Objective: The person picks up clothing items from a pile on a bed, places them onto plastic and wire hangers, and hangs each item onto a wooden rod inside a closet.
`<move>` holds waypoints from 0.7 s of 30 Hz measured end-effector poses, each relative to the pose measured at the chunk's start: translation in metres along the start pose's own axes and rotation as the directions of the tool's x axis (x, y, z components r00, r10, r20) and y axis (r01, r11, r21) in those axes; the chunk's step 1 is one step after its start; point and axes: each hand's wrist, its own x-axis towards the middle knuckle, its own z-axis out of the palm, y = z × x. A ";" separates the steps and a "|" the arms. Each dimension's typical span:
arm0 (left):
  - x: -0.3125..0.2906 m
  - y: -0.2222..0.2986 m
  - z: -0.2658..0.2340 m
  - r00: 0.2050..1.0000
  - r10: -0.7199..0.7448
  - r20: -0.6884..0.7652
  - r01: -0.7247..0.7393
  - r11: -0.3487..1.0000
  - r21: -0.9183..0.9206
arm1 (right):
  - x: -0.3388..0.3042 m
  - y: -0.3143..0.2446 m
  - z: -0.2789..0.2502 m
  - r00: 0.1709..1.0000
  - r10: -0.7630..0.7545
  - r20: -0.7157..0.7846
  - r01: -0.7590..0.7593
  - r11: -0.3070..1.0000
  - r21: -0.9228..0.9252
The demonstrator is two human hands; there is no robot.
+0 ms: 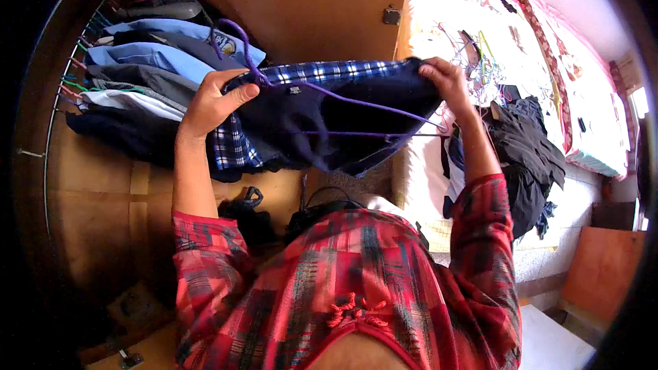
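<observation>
Stretched between my hands is a dark navy shirt (295, 113) with a blue and white plaid outer side, its dark inside facing me. A purple hanger (356, 103) lies across it, one arm running toward the right and its hook sticking up by the collar. My left hand (216, 99) is closed on the shirt's collar end beside the hanger's neck, thumb on top. At the far right end, my right hand (447, 82) pinches the shirt's edge. The hanger's right tip appears just outside the cloth, near my right wrist.
Several garments hang on a metal rail (48, 144) in the wooden wardrobe at left, among them a light blue shirt (151, 58). A wooden door (315, 7) stands behind. On the bed at right lie loose hangers (473, 55) and a dark clothes pile (524, 157). A black bag (250, 216) sits below.
</observation>
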 end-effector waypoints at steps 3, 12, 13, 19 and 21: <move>0.011 -0.015 0.019 0.998 0.030 -0.056 -0.020 0.984 0.177 | 0.007 -0.047 -0.040 0.971 -0.187 -0.146 0.131 0.936 -0.328; 0.041 -0.025 0.032 0.892 0.050 -0.449 0.153 0.901 0.405 | -0.044 -0.176 0.008 0.911 -0.394 -0.122 0.298 0.833 -0.466; 0.037 -0.019 0.032 0.883 0.047 -0.467 0.166 0.899 0.405 | -0.055 -0.175 0.027 0.929 -0.348 -0.129 0.264 0.864 -0.429; 0.049 0.034 0.050 0.744 0.101 -0.660 -0.096 0.994 0.044 | -0.088 -0.050 0.142 0.980 -0.120 0.161 0.162 0.947 -0.278; 0.044 0.038 0.056 0.728 0.175 -0.663 -0.212 0.977 0.025 | -0.084 -0.041 0.153 0.944 -0.296 0.145 0.324 0.752 -0.574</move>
